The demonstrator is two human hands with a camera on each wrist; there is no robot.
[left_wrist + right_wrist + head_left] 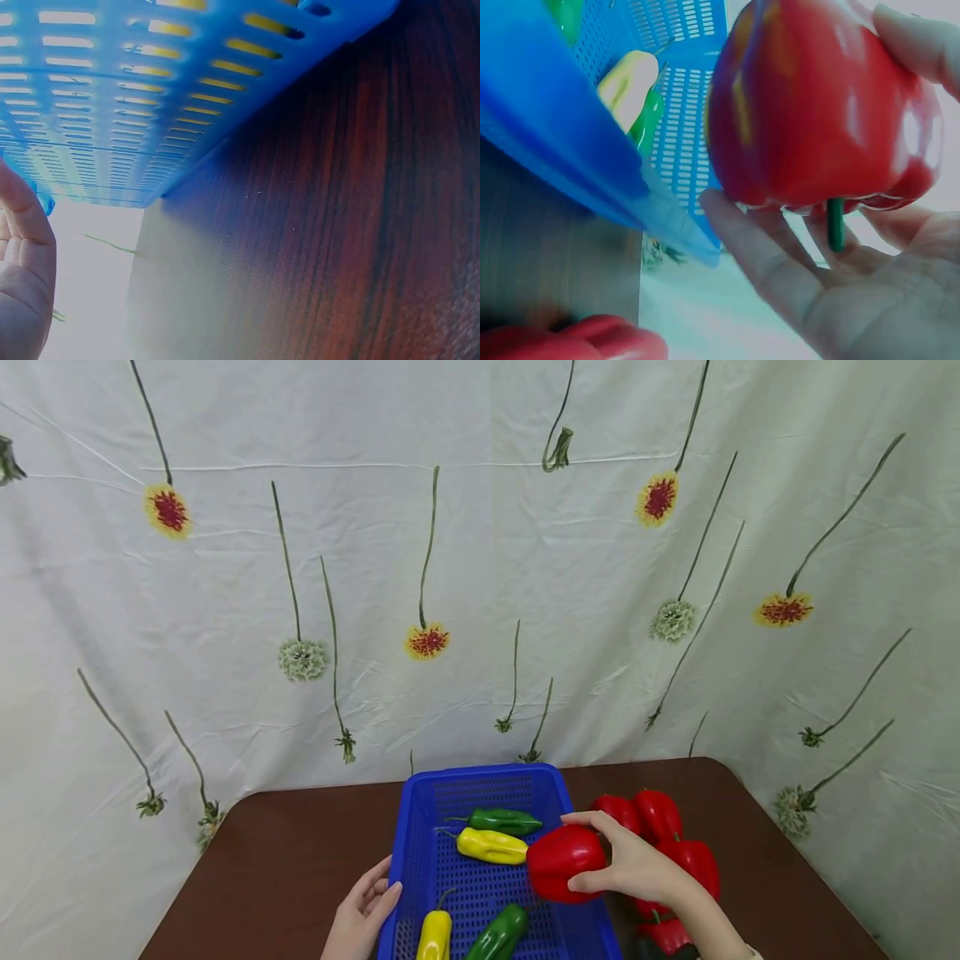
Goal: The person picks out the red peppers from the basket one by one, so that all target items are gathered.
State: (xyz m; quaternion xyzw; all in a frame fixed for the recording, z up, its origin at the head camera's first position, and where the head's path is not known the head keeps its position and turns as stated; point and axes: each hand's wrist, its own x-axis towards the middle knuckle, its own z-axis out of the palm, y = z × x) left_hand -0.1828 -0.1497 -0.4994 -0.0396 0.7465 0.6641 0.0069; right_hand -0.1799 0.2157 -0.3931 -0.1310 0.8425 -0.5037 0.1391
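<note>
My right hand grips a large red bell pepper above the right side of the blue plastic basket. In the right wrist view, the pepper's green stem points toward the palm. My left hand holds the basket's left rim, its thumb on the edge. Inside the basket lie a yellow pepper and a green pepper toward the back. Another yellow pepper and another green pepper lie nearer the front.
Several red bell peppers are grouped right of the basket, partly hidden by my right forearm. A dark brown table carries everything. Behind it hangs a white cloth with a flower print.
</note>
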